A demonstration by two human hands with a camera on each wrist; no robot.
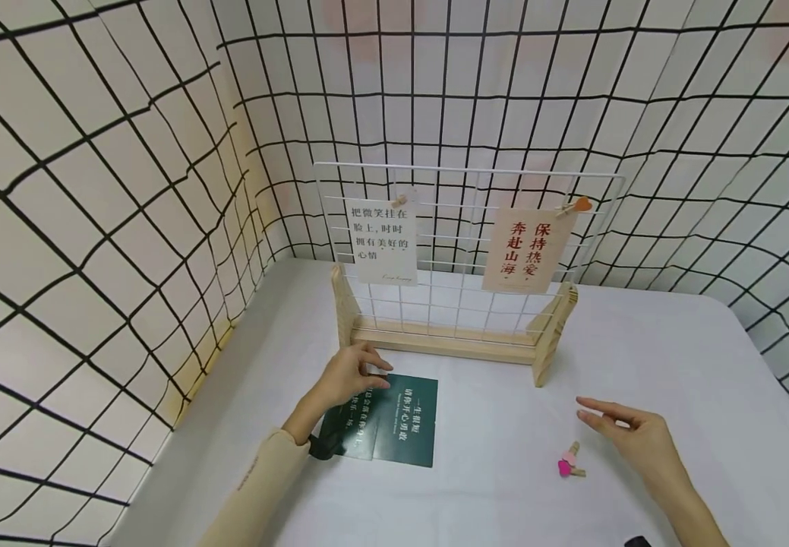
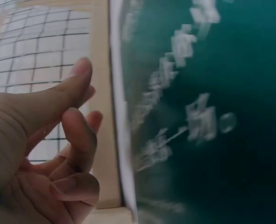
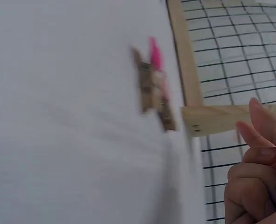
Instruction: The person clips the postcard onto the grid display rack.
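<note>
Cards point(image 1: 424, 444), dark green with white lettering, lay flat side by side on the white tabletop point(image 1: 490, 471), in front of the left part of a wooden stand point(image 1: 449, 345). Whether their edges met or overlapped, I couldn't tell. Over their far left corner hung the left hand point(image 1: 348, 374), its thumb and fingers loosely bent with nothing between them; whether it brushed the green surface was unclear. A cream sleeve point(image 1: 250, 490) covered that forearm. The right hand point(image 1: 640, 439) was held well to the right, relaxed and gripping nothing, thumb and forefinger reaching forward near each other. Just beside it lay a deep pink heart peg point(image 1: 565, 469) and a pale pink peg point(image 1: 569, 457), close together. The stand held a white wire rack point(image 1: 469, 169) upright. On it a plain wooden peg point(image 1: 399, 201) held a white sheet point(image 1: 387, 267) at left, and an orange heart peg point(image 1: 582, 204) a beige sheet point(image 1: 526, 254) at right, printed in red
</note>
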